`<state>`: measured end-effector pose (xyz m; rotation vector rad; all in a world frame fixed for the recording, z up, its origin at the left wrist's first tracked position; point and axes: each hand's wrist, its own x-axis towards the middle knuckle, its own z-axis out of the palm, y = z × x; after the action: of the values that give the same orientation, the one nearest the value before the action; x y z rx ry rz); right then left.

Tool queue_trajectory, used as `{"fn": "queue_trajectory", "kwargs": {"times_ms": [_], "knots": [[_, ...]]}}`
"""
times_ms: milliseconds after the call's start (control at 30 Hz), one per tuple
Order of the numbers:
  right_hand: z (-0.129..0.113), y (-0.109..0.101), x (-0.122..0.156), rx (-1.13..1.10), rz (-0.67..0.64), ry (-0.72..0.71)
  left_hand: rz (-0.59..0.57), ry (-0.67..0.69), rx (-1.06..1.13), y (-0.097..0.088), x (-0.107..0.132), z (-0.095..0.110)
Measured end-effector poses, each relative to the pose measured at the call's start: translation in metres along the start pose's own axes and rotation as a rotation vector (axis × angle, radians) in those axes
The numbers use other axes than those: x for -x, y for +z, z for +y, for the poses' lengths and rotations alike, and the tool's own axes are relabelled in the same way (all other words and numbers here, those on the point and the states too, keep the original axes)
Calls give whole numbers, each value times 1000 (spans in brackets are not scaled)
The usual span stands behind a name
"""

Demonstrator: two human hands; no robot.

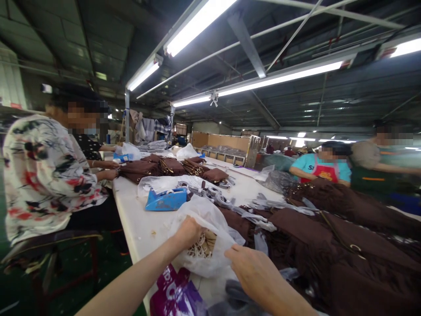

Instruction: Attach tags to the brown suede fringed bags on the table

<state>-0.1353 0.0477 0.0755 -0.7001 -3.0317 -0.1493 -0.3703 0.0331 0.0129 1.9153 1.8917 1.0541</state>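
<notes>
A white translucent plastic bag [210,215] lies in front of me on the table, its mouth spread apart. Inside it are beige paper tags [209,241] with a tangle of white strings. My left hand [188,231] is closed on the left side of the bag's mouth, fingers curled at the opening. On the opposite side, my right hand [247,265] pinches the bag's edge between thumb and fingers. Just beyond the bag stands a blue tape dispenser [166,199]. Under my forearms lies a purple printed plastic bag [177,292].
Brown fabric bags [305,232] with gold rings are heaped on the right, with more brown bags [141,169] farther along the white table [126,219]. A person in a floral top [49,171] sits at left. Co-workers [319,166] stand across the table at right.
</notes>
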Motion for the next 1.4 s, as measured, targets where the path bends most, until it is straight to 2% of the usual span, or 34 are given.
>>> {"fn": "queue_trajectory", "kwargs": {"times_ms": [133, 200, 300, 367, 433, 567, 667, 767, 900, 1000, 1100, 1233, 1400], "knots": [[5, 2, 0, -47, 40, 12, 34, -24, 247, -24, 16, 9], [7, 3, 1, -155, 84, 25, 47, -27, 368, -36, 27, 18], [2, 3, 1, -586, 99, 95, 43, -34, 495, -45, 41, 39], [-5, 1, -1, -950, 73, 122, 8, -25, 559, -42, 48, 58], [-12, -2, -3, -1116, 109, 107, -63, -2, 616, -34, 51, 79], [-5, -4, 10, -942, 305, 71, -200, 13, 711, -19, 51, 109], [18, -5, 41, -1006, 368, 230, -269, 0, 715, -15, 47, 119], [40, -5, 85, -1077, 431, 383, -304, 45, 639, -10, 41, 128], [52, 2, 145, -1109, 483, 533, -466, 4, 640, 18, 33, 146], [52, 13, 188, -1182, 517, 639, -636, -44, 680, 51, 29, 162], [50, 23, 229, -1203, 580, 731, -759, -49, 775, 85, 25, 178], [49, 35, 276, -1215, 595, 799, -861, -48, 805, 117, 21, 201], [47, 46, 309, -1231, 603, 849, -908, 17, 774, 137, 23, 223]]}}
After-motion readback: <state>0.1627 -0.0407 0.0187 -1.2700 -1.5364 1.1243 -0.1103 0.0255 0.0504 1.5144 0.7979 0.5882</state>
